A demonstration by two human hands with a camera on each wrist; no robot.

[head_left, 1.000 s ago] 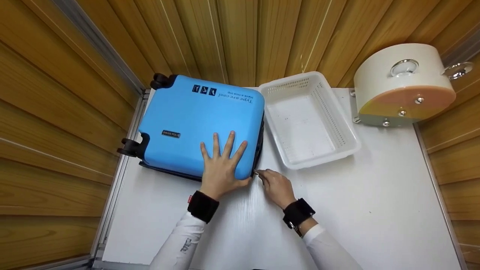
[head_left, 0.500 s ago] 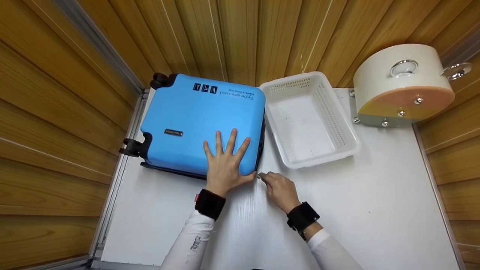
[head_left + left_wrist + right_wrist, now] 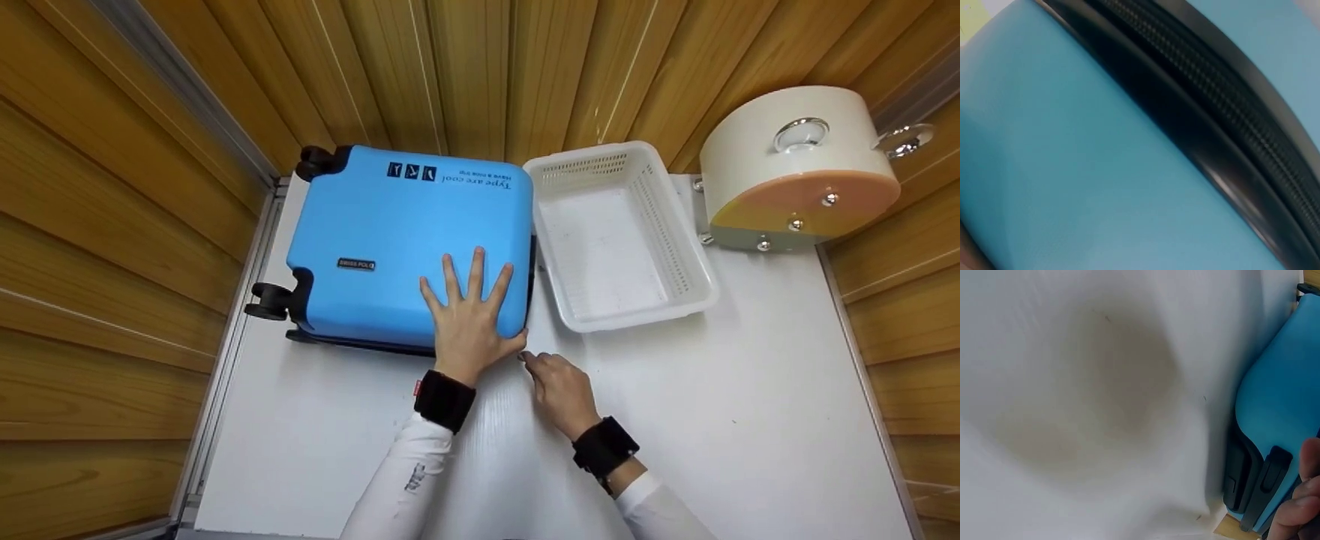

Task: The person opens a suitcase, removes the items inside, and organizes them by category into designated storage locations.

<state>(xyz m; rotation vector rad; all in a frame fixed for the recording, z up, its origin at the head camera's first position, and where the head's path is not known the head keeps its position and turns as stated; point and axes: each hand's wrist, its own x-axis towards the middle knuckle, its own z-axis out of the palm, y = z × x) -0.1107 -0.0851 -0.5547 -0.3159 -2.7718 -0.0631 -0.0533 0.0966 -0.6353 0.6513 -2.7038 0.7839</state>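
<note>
A blue hard-shell suitcase [image 3: 382, 225] with black wheels [image 3: 270, 300] lies flat. My left hand [image 3: 469, 326] rests on its near right corner, fingers spread and straight, thumb over the edge. By that corner my right hand [image 3: 564, 390] has curled fingers and pinches a small metallic zipper pull [image 3: 523, 357], mostly hidden by the fingertips. The left wrist view shows the zipper [image 3: 1207, 84] running between two black rims of the case. Curled fingers [image 3: 1292, 514] appear at the right edge of the right wrist view, beside the blue shell.
A white plastic basket [image 3: 559, 296] stands right against the suitcase's right side. Farther right is a cream, rounded box [image 3: 757, 142] with chrome handles and knobs. Wood-panelled walls [image 3: 480, 75] enclose the white table [image 3: 750, 420] at the back and sides.
The suitcase has turned slightly counterclockwise and shifted a little right, closer to the basket. My left hand has moved right with it, while my right hand has moved slightly toward me.
</note>
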